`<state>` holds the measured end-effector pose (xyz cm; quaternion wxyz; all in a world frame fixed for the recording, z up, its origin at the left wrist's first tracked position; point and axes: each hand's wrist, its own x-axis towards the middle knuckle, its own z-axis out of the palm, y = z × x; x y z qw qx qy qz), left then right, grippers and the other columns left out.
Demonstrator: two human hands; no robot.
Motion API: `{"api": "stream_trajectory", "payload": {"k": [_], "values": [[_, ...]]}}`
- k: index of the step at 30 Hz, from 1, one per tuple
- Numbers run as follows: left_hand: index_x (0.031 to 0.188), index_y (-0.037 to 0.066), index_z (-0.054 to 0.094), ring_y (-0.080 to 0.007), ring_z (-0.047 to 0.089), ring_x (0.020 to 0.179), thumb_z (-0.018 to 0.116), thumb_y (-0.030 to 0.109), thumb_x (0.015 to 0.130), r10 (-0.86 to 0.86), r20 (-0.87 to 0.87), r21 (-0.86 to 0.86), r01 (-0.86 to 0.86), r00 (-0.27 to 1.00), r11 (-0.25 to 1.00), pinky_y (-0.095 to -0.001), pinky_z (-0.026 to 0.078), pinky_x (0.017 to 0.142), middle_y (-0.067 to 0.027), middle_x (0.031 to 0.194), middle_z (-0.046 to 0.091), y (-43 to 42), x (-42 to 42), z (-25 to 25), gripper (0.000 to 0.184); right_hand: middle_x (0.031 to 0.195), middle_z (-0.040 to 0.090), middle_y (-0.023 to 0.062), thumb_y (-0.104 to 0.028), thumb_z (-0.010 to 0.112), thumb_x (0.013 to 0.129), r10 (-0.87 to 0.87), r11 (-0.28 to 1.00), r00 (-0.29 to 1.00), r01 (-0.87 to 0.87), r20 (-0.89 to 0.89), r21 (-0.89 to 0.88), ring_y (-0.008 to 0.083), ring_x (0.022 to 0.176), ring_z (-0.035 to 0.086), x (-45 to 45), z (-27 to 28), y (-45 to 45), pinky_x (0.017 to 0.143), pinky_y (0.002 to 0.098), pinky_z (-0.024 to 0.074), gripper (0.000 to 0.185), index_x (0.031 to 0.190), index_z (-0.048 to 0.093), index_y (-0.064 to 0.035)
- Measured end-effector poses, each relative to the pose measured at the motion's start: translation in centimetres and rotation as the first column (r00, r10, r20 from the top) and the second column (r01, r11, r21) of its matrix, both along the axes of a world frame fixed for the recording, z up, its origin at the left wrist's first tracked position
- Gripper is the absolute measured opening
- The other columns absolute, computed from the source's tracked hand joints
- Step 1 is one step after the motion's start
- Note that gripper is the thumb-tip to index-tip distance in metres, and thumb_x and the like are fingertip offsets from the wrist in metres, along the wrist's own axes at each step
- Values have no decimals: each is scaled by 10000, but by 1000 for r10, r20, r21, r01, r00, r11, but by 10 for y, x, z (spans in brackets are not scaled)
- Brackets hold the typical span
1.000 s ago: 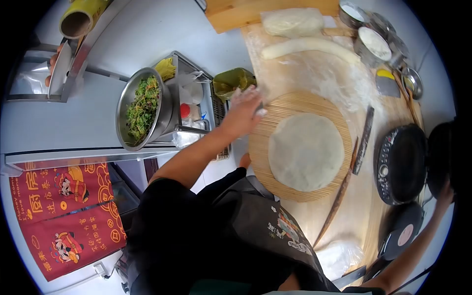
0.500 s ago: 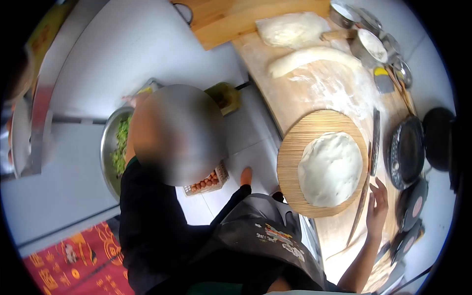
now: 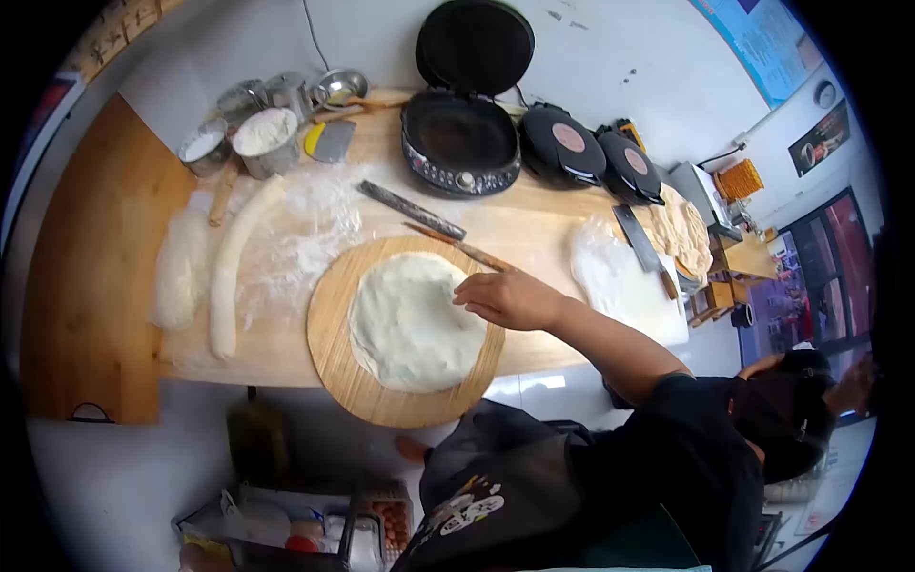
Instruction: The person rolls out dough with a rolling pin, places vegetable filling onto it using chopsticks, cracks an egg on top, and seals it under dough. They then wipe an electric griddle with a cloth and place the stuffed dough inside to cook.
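on the near side of the pale wooden surface (image 3: 548,229) a round slatted board (image 3: 334,329) lies flat, its lower rim jutting out past the near edge. the flat round of dough (image 3: 410,334) rests on that board, pale and a bit bumpy, with a ring of bare slats showing around it. the person's right hand (image 3: 519,300) has come in from the right, bare, fingers bent and close together, with the tips over the right part of the dough. from where i stand i cannot tell whether they pinch it, press it or only sit just above it. the left hand i cannot make out, so i cannot say what it does.

just beyond the board, toward the far edge, a slim tapered rolling pin (image 3: 462,248) lies at a slant, and near it a dark floury bar (image 3: 412,208). toward the left edge there's a long rope of dough (image 3: 233,272) beside a bigger lump of dough (image 3: 181,272), with loose flour (image 3: 310,234) spread to the right of the rope. the far left corner holds a metal pot of flour (image 3: 267,133). an open black pan (image 3: 462,138) stands at the far edge, its lid raised. near the right edge a knife (image 3: 637,238) lies next to a crumpled clear bag (image 3: 600,262).
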<state>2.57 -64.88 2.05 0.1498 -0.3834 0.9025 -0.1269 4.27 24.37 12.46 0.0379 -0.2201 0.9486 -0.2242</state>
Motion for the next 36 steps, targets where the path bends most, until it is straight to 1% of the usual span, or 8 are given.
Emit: {"api": "stream_trajectory", "payload": {"k": [6, 13, 16, 20, 22, 25, 29, 36], "values": [[1384, -16, 541, -319, 494, 1358, 606, 241, 939, 108, -495, 111, -60, 862, 992, -545, 290, 1183, -187, 1440, 533, -3, 36, 50, 518, 1079, 687, 122, -161, 611, 969, 6, 994, 995, 5, 95, -109, 316, 990, 669, 11, -17, -4, 851, 404, 543, 189, 1097, 684, -43], [1381, -39, 529, -313, 492, 1356, 614, 247, 932, 343, -919, 393, 378, 194, 838, -523, 304, 1185, -199, 1424, 540, 128, 69, 174, 538, 1138, 689, 133, -267, 577, 1005, 74, 808, 987, 26, 145, -588, 320, 1022, 664, 0, -14, -50, 907, 395, 518, 295, 1177, 683, -51], [1380, -48, 524, -310, 491, 1355, 617, 249, 929, 539, -824, 493, 691, 176, 529, -514, 310, 1186, -204, 1417, 542, 225, 64, 205, 548, 1305, 616, 137, -294, 533, 1052, 201, 561, 939, 125, 281, -818, 244, 1207, 586, -7, 6, -92, 1018, 355, 449, 439, 1408, 521, -38], [1279, -103, 540, -284, 568, 1215, 634, 197, 907, 528, -563, 554, 765, 636, -330, -457, 416, 1107, -201, 1272, 600, 395, 24, 206, 488, 1372, 549, 142, -435, 469, 1062, 221, 316, 925, 231, 308, -920, 181, 1246, 517, -10, 11, -145, 985, 326, 435, 626, 1511, 375, -8], [1235, -79, 572, -260, 588, 1176, 593, 132, 924, 297, -661, 654, 723, 689, -223, -416, 436, 1064, -178, 1252, 609, 495, 9, 202, 377, 1301, 606, 140, -466, 461, 1057, 422, 22, 823, 410, 380, -912, 164, 1184, 578, -6, 55, -145, 914, 314, 466, 638, 1471, 440, 19], [1168, -41, 621, -223, 617, 1118, 530, 35, 948, 14, -709, 699, 705, 705, -116, -356, 465, 999, -144, 1222, 622, 604, -22, 195, 250, 1102, 704, 122, -427, 488, 1051, 159, 423, 660, 627, 735, -654, 163, 980, 698, -21, 75, -79, 774, 297, 495, 568, 1338, 572, 56], [1144, -27, 623, -230, 592, 1192, 496, 69, 983, 128, -593, 699, 588, 795, -408, -358, 447, 1048, -170, 1325, 596, 631, -60, 168, 226, 933, 742, 122, -321, 499, 1035, 2, 465, 731, 604, 682, -648, 190, 742, 721, -68, 33, 25, 669, 295, 576, 419, 1107, 666, 56], [1125, -12, 623, -288, 571, 1232, 498, 77, 973, -22, -800, 583, 786, 599, 205, -378, 427, 1073, -173, 1328, 600, 536, -115, 15, 216, 951, 741, 150, -367, 595, 964, -301, 656, 559, 709, 773, -257, 214, 746, 732, -189, 68, 174, 713, 322, 595, 435, 1039, 701, 49]]}}
